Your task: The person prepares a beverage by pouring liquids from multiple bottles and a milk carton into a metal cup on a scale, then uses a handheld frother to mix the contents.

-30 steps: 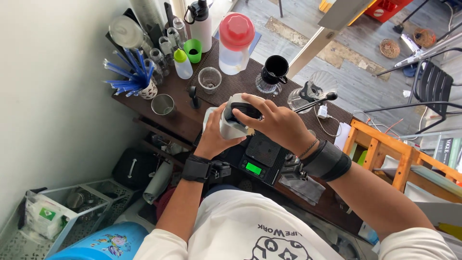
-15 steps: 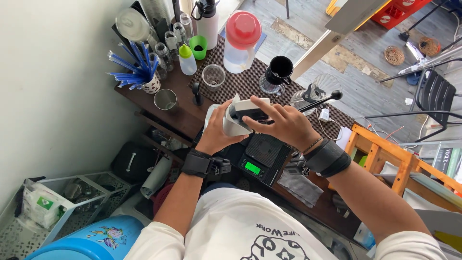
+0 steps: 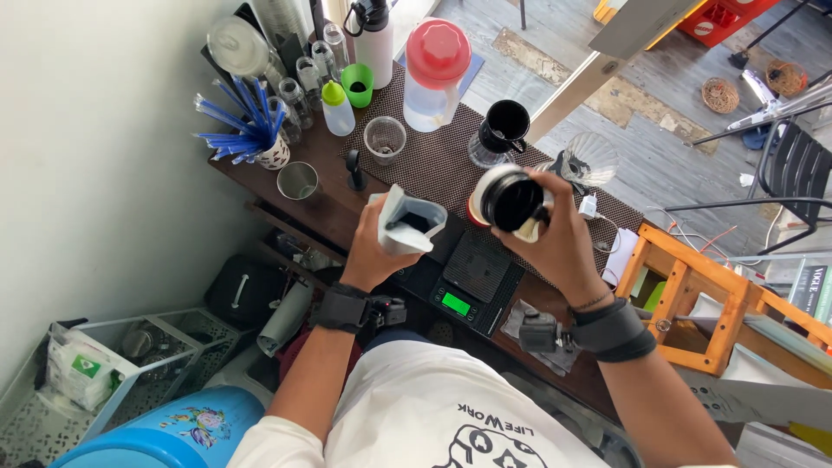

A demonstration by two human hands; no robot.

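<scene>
The left hand is wrapped around a grey pouch, fingers closed on its lower half, so that the open mouth of the pouch stands above the hand and tips toward the other hand. The right hand grips a round black-and-white canister, fingers curled about its body; the canister lies on its side at the hand's upper left, its dark opening turned up toward the camera. Pouch and canister are near each other but apart.

Below and between the two hands, a black scale with a green lit display sits on the bench. Beyond the right hand stand a black-topped glass jug and a clear glass dripper. Beyond the left hand are a clear plastic cup, a small metal cup and a mug holding blue straws. Further off stands a pitcher with a red lid. A dark band sits on each wrist. To the right of the right hand is a wooden frame.
</scene>
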